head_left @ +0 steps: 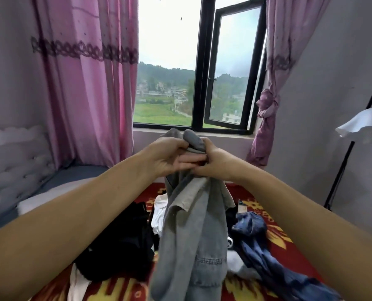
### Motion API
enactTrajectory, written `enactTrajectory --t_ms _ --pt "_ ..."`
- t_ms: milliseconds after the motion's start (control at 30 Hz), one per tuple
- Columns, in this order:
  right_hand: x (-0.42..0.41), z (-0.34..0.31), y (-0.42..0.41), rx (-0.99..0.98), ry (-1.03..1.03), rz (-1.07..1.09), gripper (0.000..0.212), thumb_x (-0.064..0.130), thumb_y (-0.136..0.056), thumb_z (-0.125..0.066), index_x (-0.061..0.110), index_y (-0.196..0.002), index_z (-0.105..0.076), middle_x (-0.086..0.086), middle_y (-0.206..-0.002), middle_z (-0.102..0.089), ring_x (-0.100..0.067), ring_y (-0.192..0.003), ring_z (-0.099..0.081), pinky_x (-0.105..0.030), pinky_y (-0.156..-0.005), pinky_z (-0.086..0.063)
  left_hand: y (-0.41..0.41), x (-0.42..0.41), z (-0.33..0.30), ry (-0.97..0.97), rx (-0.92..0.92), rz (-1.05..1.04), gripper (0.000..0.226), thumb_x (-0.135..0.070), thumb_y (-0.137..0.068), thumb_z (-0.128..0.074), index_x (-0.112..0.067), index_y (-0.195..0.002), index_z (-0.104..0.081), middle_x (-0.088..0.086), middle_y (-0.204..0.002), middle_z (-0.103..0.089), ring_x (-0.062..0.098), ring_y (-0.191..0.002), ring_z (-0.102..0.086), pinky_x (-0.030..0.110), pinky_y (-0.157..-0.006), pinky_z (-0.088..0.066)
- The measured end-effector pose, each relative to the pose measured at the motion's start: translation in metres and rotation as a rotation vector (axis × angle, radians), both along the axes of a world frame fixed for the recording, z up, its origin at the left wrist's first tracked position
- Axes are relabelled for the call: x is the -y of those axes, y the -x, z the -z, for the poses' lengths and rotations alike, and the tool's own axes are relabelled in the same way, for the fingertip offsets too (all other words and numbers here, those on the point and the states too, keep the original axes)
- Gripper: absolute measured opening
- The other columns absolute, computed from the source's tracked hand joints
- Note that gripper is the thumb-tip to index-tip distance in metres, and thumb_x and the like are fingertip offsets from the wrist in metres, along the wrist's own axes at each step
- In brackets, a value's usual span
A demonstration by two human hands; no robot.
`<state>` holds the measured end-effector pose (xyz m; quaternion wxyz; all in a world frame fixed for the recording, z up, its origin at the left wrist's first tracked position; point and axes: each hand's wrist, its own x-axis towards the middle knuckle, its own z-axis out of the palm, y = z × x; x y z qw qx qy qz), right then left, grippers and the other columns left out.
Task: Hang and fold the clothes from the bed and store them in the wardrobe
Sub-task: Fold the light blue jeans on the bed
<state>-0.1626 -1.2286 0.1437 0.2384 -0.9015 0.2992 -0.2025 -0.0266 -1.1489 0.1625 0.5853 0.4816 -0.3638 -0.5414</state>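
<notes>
A grey denim garment hangs down in front of me, bunched at its top. My left hand and my right hand both grip that bunched top, close together, at about chest height above the bed. Below it, on the red and yellow bedspread, lie a black garment, a white garment and a blue denim garment. The lower end of the grey garment runs out of view at the bottom.
A padded grey headboard stands at the left. Pink curtains frame an open black window straight ahead. A floor lamp with a white shade stands at the right by the wall.
</notes>
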Motion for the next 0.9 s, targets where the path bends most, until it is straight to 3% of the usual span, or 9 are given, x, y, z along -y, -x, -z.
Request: enactTrajectory --t_ms 100,167,233,300,367,433,500,667,900 --pt "0.004 -0.002 0.001 0.091 -0.062 0.006 0.059 0.007 -0.085 -0.058 0.023 -0.137 -0.036 -0.001 -0.112 -0.057 -0.016 -0.101 -0.055 -0.026 -0.080 -0.044 -0.017 -0.012 -0.006 0.289 0.781 -0.154 0.025 -0.011 -0.094 -0.056 -0.005 -0.118 -0.054 0.009 -0.099 -0.072 0.021 -0.091 -0.069 0.032 -0.082 -0.056" --pt "0.005 -0.005 0.001 0.171 -0.137 -0.045 0.056 0.000 -0.087 -0.051 0.024 -0.136 -0.042 0.000 -0.112 -0.059 -0.016 -0.103 -0.056 -0.027 -0.083 -0.047 -0.034 -0.010 -0.011 0.493 1.538 -0.300 0.070 -0.030 -0.083 -0.070 -0.024 -0.143 -0.033 0.005 -0.126 -0.056 0.019 -0.114 -0.053 0.036 -0.100 -0.042" --pt "0.005 -0.007 0.001 0.230 -0.249 -0.165 0.057 -0.010 -0.088 -0.043 0.025 -0.133 -0.046 0.002 -0.110 -0.063 -0.013 -0.102 -0.061 -0.025 -0.084 -0.051 -0.044 -0.006 -0.018 0.491 1.953 -0.244 0.102 -0.044 -0.074 -0.075 -0.034 -0.151 -0.009 0.006 -0.149 -0.029 0.023 -0.136 -0.028 0.047 -0.114 -0.021" --pt "0.002 -0.008 0.003 0.197 -0.264 -0.259 0.054 -0.010 -0.091 -0.042 0.025 -0.132 -0.049 0.002 -0.115 -0.065 -0.012 -0.107 -0.062 -0.026 -0.089 -0.052 -0.055 -0.003 -0.024 0.311 1.809 0.000 0.099 -0.043 -0.071 -0.079 -0.036 -0.149 -0.018 0.001 -0.147 -0.038 0.022 -0.132 -0.036 0.037 -0.111 -0.030" --pt "0.002 -0.005 0.007 0.165 -0.232 -0.308 0.048 -0.001 -0.093 -0.048 0.031 -0.129 -0.051 0.005 -0.120 -0.064 -0.007 -0.109 -0.061 -0.023 -0.090 -0.050 -0.066 0.000 -0.028 0.176 1.494 0.186 0.059 -0.031 -0.071 -0.082 -0.033 -0.123 -0.054 -0.007 -0.115 -0.065 0.017 -0.108 -0.059 0.017 -0.087 -0.045" --pt "0.003 0.004 0.011 0.108 -0.175 -0.295 0.042 0.015 -0.093 -0.057 0.044 -0.122 -0.049 0.016 -0.117 -0.062 0.002 -0.103 -0.060 -0.015 -0.084 -0.049 -0.078 0.003 -0.026 0.140 1.370 0.251 0.033 -0.024 -0.072 -0.082 -0.025 -0.101 -0.067 -0.006 -0.093 -0.073 0.017 -0.091 -0.068 0.022 -0.076 -0.054" --pt "0.005 0.018 0.016 -0.069 -0.126 -0.247 0.037 0.028 -0.087 -0.067 0.044 -0.116 -0.052 0.019 -0.112 -0.062 0.003 -0.100 -0.061 -0.013 -0.081 -0.049 -0.080 0.003 -0.027 0.173 1.375 0.260 0.029 -0.025 -0.071 -0.082 -0.032 -0.095 -0.067 -0.012 -0.090 -0.073 0.009 -0.085 -0.069 0.021 -0.071 -0.055" --pt "0.022 0.033 0.032 -0.353 -0.108 -0.168 0.010 0.014 -0.087 -0.066 0.011 -0.097 -0.066 -0.008 -0.100 -0.071 -0.011 -0.085 -0.064 -0.027 -0.080 -0.051 -0.079 0.004 -0.034 0.071 1.501 0.443 0.031 -0.024 -0.075 -0.079 -0.037 -0.099 -0.065 -0.017 -0.093 -0.071 0.004 -0.087 -0.068 0.030 -0.082 -0.056" --pt "0.034 0.028 0.032 -0.262 -0.431 -0.284 0.022 0.025 -0.086 -0.069 0.005 -0.093 -0.065 -0.008 -0.093 -0.071 -0.019 -0.082 -0.068 -0.032 -0.076 -0.055 -0.111 -0.005 -0.056 -0.009 1.374 0.468 0.030 -0.023 -0.076 -0.077 -0.035 -0.102 -0.068 -0.007 -0.100 -0.073 0.013 -0.090 -0.071 0.030 -0.077 -0.059"
